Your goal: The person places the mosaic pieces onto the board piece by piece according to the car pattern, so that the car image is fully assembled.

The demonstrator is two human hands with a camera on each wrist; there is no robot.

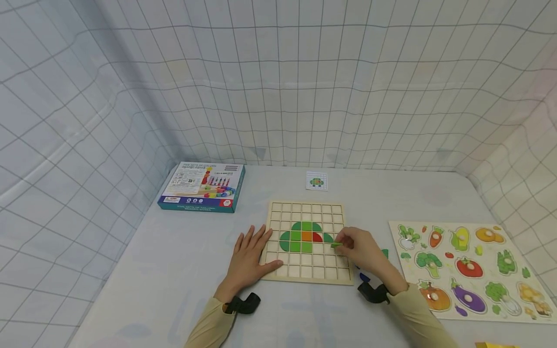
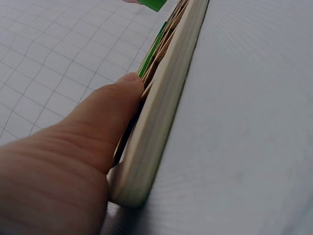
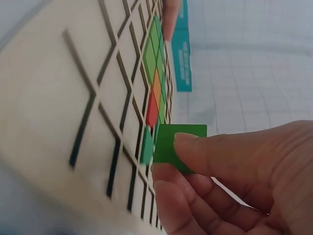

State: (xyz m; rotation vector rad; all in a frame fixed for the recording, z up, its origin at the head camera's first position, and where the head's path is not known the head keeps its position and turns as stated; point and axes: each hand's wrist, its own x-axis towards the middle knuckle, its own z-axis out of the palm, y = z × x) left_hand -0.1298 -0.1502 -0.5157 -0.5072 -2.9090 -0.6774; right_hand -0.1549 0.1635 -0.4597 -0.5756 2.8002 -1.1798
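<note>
A wooden grid board [image 1: 304,274] lies flat on the table. In its middle cells sit several light green square tiles [image 1: 306,226], an orange tile [image 1: 306,236], a red tile [image 1: 317,237] with a rounded side, and darker green rounded tiles [image 1: 285,241]. The left hand [image 1: 249,258] rests on the board's left edge, fingers spread and thumb lying over the frame. Over the right side of the grid, the right hand [image 1: 359,246] pinches a flat green tile [image 3: 166,147] between thumb and fingers. Part of that tile is hidden by the thumb.
Behind the board lies a small pattern card [image 1: 316,181]. At the back left is a boxed bead set [image 1: 202,187]. A vegetable puzzle board [image 1: 441,256] lies to the right. Blue pieces [image 1: 364,277] and a green piece [image 1: 385,253] lie partly hidden by the right forearm.
</note>
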